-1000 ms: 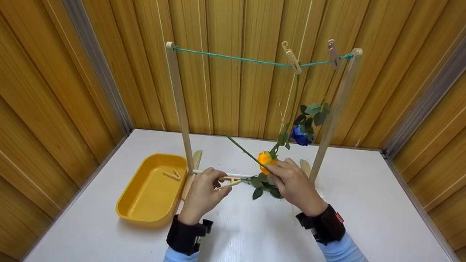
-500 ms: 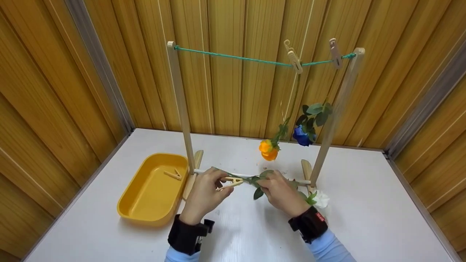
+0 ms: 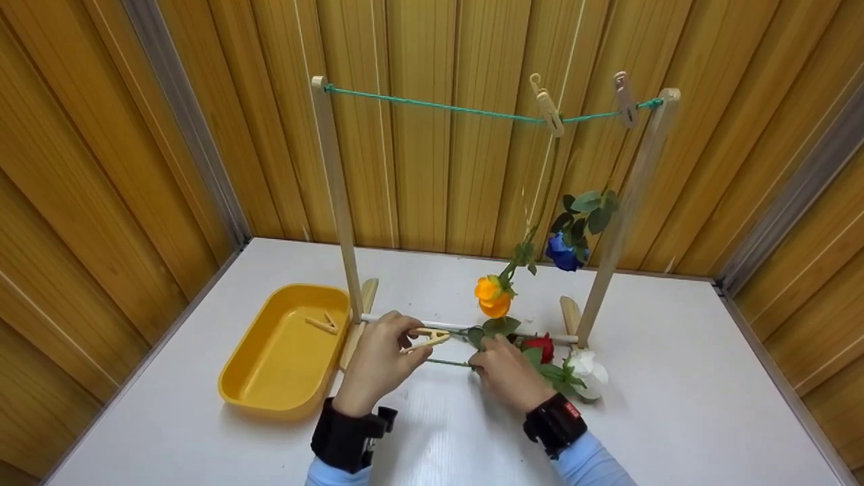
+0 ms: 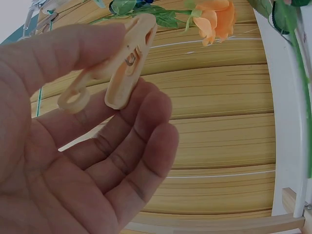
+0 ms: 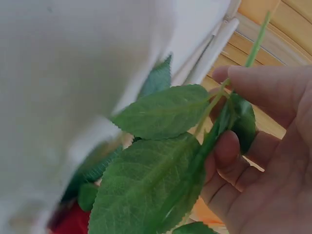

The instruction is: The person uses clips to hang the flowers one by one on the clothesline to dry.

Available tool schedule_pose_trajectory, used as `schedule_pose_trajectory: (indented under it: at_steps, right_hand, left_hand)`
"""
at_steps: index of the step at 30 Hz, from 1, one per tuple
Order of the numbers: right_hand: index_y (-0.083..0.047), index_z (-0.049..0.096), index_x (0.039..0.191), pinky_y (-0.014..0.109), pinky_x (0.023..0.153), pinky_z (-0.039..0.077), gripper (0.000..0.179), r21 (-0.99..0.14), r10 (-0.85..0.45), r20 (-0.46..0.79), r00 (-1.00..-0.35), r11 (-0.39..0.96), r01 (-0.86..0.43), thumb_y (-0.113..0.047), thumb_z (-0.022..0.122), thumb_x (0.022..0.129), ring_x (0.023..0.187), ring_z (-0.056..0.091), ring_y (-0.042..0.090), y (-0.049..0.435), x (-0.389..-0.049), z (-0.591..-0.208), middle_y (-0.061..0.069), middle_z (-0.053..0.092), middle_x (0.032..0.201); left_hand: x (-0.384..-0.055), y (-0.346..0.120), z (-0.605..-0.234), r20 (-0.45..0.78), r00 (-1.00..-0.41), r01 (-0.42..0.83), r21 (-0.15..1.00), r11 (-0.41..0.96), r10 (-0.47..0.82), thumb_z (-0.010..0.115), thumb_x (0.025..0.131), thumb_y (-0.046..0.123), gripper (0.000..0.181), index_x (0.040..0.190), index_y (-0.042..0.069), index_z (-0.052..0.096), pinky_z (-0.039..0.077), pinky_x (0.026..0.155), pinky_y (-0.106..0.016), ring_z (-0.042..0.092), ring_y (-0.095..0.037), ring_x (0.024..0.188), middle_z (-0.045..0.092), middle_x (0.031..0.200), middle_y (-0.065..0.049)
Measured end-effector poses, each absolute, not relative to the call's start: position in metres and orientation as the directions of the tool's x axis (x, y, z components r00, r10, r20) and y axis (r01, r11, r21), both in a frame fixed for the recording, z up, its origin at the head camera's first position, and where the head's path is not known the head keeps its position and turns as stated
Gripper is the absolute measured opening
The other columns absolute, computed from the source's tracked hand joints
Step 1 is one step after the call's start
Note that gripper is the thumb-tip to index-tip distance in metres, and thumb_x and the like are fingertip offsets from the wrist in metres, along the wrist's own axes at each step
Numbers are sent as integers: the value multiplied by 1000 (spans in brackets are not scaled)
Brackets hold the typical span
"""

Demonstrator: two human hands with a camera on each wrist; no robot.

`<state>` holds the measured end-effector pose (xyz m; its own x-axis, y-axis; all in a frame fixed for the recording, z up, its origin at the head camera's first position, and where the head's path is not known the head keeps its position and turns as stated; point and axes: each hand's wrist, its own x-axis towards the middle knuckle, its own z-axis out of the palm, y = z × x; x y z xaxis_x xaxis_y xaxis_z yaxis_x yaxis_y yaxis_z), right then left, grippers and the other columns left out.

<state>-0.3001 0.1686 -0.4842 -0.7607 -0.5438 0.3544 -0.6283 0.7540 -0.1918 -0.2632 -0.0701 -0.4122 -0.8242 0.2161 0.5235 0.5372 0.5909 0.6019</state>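
My left hand [image 3: 381, 361] pinches a cream clothespin [image 3: 432, 337] between thumb and fingers; the left wrist view shows the clothespin [image 4: 131, 61] up close. My right hand [image 3: 509, 374] grips the green stem [image 3: 451, 363] of a white rose [image 3: 588, 373], whose bloom is right of the wrist. Leaves [image 5: 161, 112] spread from this stem in the right wrist view. Just behind that hand lies a red rose [image 3: 538, 348], partly covered by leaves. A yellow rose [image 3: 494, 297] and a blue rose [image 3: 567, 252] hang head down from the line.
A teal line [image 3: 432, 106] runs between two wooden posts, with a cream clothespin [image 3: 550, 113] and a pinkish clothespin [image 3: 625, 101] on it. A white bar [image 3: 412, 321] joins the posts low down. Left stands a yellow tray [image 3: 270, 398] holding another clothespin [image 3: 322, 325].
My right hand has come down and toward me with the stem, whose tip swung from raised to nearly level. The red and white blooms now show. My left hand stays still; the yellow rose sways.
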Motion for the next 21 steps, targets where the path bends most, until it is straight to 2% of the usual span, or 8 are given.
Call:
schedule_pose_trajectory:
  at_steps: [2, 5, 8, 10, 13, 21]
  right_hand:
    - [-6, 81, 90, 33, 70, 46, 12, -202, -532, 349, -771, 761, -616, 3, 77, 85, 81, 50, 20, 168, -300, -488, 3, 61, 85]
    - [-6, 81, 88, 31, 68, 44, 12, -210, -522, 363, -772, 761, -614, 5, 78, 83, 79, 49, 20, 167, -299, -492, 3, 59, 83]
    - [-6, 81, 87, 34, 69, 47, 13, -231, -512, 369, -776, 758, -610, 6, 78, 82, 80, 51, 21, 165, -299, -496, 3, 58, 84]
    - [-6, 81, 87, 37, 75, 52, 12, -242, -504, 368, -782, 760, -604, 5, 79, 82, 83, 54, 22, 164, -299, -499, 3, 59, 86]
    - [-5, 80, 89, 42, 79, 53, 9, -266, -495, 364, -789, 756, -598, 2, 80, 83, 85, 55, 22, 164, -299, -499, 4, 60, 89]
    - [-4, 78, 95, 40, 78, 52, 10, -339, -419, 410, -810, 754, -562, 0, 78, 86, 89, 54, 21, 164, -290, -484, 2, 61, 93]
  left_hand:
    - [-264, -70, -413, 533, -818, 543, 596, 591, 215, 86, 79, 3, 24, 101, -1, 76, 52, 67, -26, 62, -18, 75, 66, 84, -6]
    - [-265, -71, -414, 548, -808, 556, 589, 586, 216, 86, 79, 2, 24, 100, -2, 76, 52, 67, -27, 62, -18, 75, 66, 84, -7]
    - [-266, -72, -415, 559, -800, 567, 583, 582, 219, 86, 78, 2, 24, 100, -2, 76, 52, 67, -27, 62, -19, 74, 67, 84, -8]
    - [-266, -72, -415, 560, -799, 569, 584, 579, 219, 87, 78, 2, 24, 100, -2, 76, 52, 67, -27, 63, -19, 74, 66, 84, -8]
    - [-266, -72, -416, 559, -800, 568, 585, 580, 219, 87, 78, 2, 25, 100, -2, 76, 52, 67, -27, 63, -19, 74, 66, 84, -6]
    - [-267, -72, -417, 554, -805, 558, 583, 591, 214, 87, 78, 2, 24, 99, -1, 76, 52, 66, -26, 62, -18, 74, 66, 84, -6]
